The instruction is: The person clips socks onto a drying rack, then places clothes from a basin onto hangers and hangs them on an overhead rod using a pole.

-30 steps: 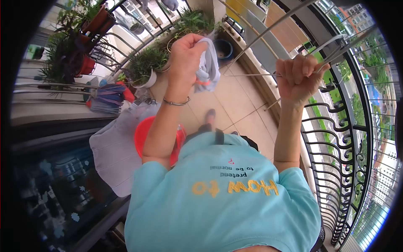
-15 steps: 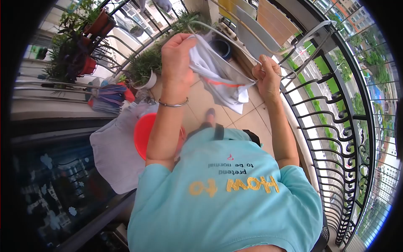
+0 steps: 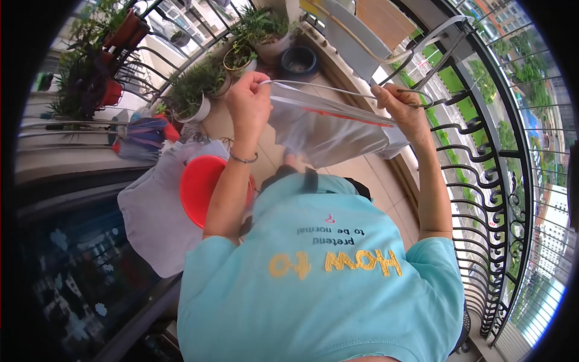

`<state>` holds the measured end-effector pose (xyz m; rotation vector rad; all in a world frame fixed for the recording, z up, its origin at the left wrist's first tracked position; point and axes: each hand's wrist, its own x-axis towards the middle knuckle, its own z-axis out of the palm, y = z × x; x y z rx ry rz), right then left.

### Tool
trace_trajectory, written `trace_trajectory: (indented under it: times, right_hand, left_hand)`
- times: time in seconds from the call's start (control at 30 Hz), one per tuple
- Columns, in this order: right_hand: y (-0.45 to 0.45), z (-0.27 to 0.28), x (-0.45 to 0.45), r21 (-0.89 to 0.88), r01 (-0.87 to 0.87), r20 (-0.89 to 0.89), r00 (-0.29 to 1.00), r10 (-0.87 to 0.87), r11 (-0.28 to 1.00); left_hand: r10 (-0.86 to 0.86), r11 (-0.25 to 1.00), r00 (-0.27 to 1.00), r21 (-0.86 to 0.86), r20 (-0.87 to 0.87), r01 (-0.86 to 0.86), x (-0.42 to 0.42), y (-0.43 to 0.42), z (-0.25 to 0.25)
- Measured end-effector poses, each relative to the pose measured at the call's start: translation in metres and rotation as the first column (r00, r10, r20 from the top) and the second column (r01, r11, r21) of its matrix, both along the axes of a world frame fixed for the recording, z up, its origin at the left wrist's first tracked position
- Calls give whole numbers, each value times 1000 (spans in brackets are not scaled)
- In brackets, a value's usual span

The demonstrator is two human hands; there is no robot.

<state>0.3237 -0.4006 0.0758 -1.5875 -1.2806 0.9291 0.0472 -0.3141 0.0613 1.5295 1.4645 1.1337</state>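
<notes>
A white garment (image 3: 325, 133) with an orange stripe is stretched between my two hands above the tiled floor; what kind of garment it is I cannot tell. My left hand (image 3: 248, 102) pinches its upper left corner, together with the end of a thin pale hanger (image 3: 325, 87). The hanger's bar runs across the top of the cloth to my right hand (image 3: 398, 108). My right hand is closed around the hanger and the garment's right end, and a curved wire hook shows beside those fingers. The garment's lower part is blurred.
A red basin (image 3: 202, 190) and grey cloth (image 3: 151, 211) are to my left. Potted plants (image 3: 199, 96) and a dark round tub (image 3: 298, 61) stand ahead. Black railing (image 3: 482, 199) curves along the right, with boards (image 3: 356, 42) and pale bars (image 3: 443, 30) near it.
My hands have moved farther apart, the right one outward to the right. The garment, which hung bunched and folded, is now spread wide. My left hand is slightly lower in view.
</notes>
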Motion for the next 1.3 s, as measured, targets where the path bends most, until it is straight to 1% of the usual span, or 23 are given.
trace_trajectory:
  times: [0.07,0.13,0.17,0.3,0.4,0.43,0.47,0.53,0.57,0.6,0.67,0.7,0.8,0.83,0.9,0.93,1.0,1.07,1.1,1.2,1.23,1.3]
  right_hand:
    - [1,0,-2,-21,-23,41,999,24,1000]
    - [4,-8,-4,-50,-50,92,994,55,997]
    - [8,-16,-4,-42,-74,161,984,79,996]
    - [11,1,-24,-65,-172,279,943,184,983]
    - [17,8,-28,-119,-314,377,863,335,942]
    - [18,11,-31,-120,-298,356,878,321,947]
    - [18,13,-35,-120,-280,336,891,304,953]
    - [19,13,-37,-98,-248,270,926,266,964]
    - [19,8,-35,-74,-232,224,944,243,970]
    - [20,4,-34,-52,-213,175,960,219,976]
    - [16,1,-29,-47,-203,209,956,208,978]
    - [14,-1,-25,-48,-196,225,953,202,979]
    - [5,-1,-17,-92,-85,211,972,103,992]
    - [2,4,-16,-120,-77,150,984,94,990]
    - [1,-9,-3,-32,-51,126,991,54,998]
    - [2,-13,1,13,-36,114,993,35,999]
    - [-1,-3,3,-12,-11,106,994,12,1000]
    - [-3,4,6,-37,-12,70,997,15,999]
    - [-3,13,11,-161,-9,160,986,35,987]
    - [-7,19,10,-103,-47,59,997,53,994]
    - [-8,22,11,-98,-91,41,995,96,991]
    - [-13,30,10,-102,-98,49,993,104,990]
  left_hand:
    - [-18,993,998,115,-64,25,-3,-1,-6]
    - [-8,985,992,168,-123,29,0,-7,2]
    - [0,980,988,196,-152,31,3,-9,7]
    - [-96,961,959,225,-267,158,9,-8,16]
    - [-239,922,916,220,-322,318,15,13,19]
    - [-336,913,854,84,-397,399,18,16,28]
    - [-463,865,812,19,-356,501,21,18,25]
    - [-687,719,684,-90,-246,689,27,22,9]
    - [-780,625,613,-113,-124,772,28,23,-5]
    - [-761,648,634,-105,-139,754,27,22,-12]
    - [-724,687,669,-91,-166,721,20,20,-23]
    - [-667,744,732,-96,-137,661,13,19,-22]
    - [-474,872,871,-70,127,484,-18,39,-54]
    - [-362,908,913,-153,187,391,-27,39,-64]
    - [-111,926,955,-321,274,200,-42,37,-90]
    - [-85,889,960,-416,266,193,-49,35,-113]
    - [-32,785,969,-594,244,176,-62,26,-169]
    - [16,676,949,-703,313,221,-69,10,-215]
    - [41,617,937,-747,346,249,-70,4,-222]
    - [148,504,894,-810,423,300,-55,-12,-240]
    - [197,502,870,-809,451,306,-49,-13,-241]
    - [291,498,812,-805,505,322,-35,-12,-244]
